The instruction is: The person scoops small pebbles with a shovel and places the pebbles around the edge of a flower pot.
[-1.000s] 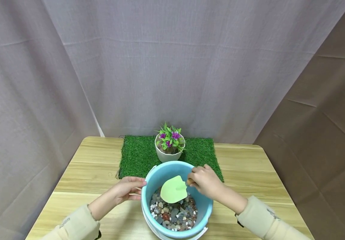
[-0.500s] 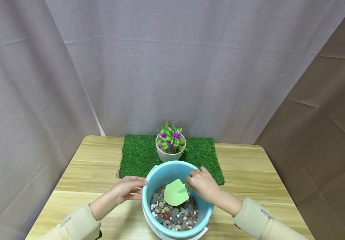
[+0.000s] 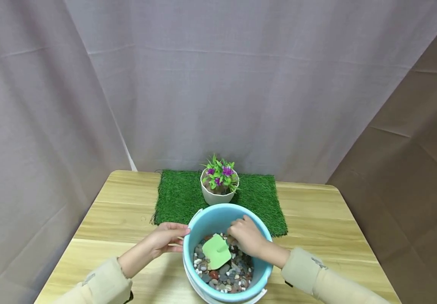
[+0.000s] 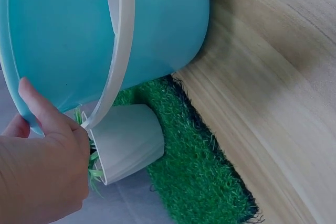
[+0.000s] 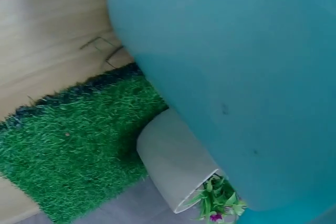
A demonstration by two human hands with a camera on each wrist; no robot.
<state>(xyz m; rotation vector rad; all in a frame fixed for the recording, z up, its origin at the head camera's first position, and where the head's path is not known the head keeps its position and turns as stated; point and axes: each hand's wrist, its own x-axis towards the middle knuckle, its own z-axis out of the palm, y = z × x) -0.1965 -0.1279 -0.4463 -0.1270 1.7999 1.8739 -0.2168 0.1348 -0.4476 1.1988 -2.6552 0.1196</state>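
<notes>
A light blue bucket [image 3: 266,270] with pebbles [image 3: 228,276] of mixed colours in its bottom stands on the wooden table. My left hand [image 3: 165,239] pinches its rim at the left; in the left wrist view the thumb [image 4: 44,109] lies on one side of the rim and a finger on the other. Inside the bucket, my right hand [image 3: 249,238] grips a light green hand shovel [image 3: 217,252] by the handle, which is mostly hidden in the fist. The shovel's blade lies against the pebbles. In the right wrist view the bucket's wall hides the right hand.
Right behind the bucket, a white flowerpot [image 3: 216,197] with purple flowers stands on a green artificial grass mat [image 3: 180,194]. The bucket's white handle [image 4: 122,40] hangs down its side. Grey curtains [image 3: 218,105] rise behind the table [image 3: 313,211].
My right hand has moved down and slightly left into the bucket, lowering the shovel's blade from above the pebbles onto them. The left hand has stayed on the rim.
</notes>
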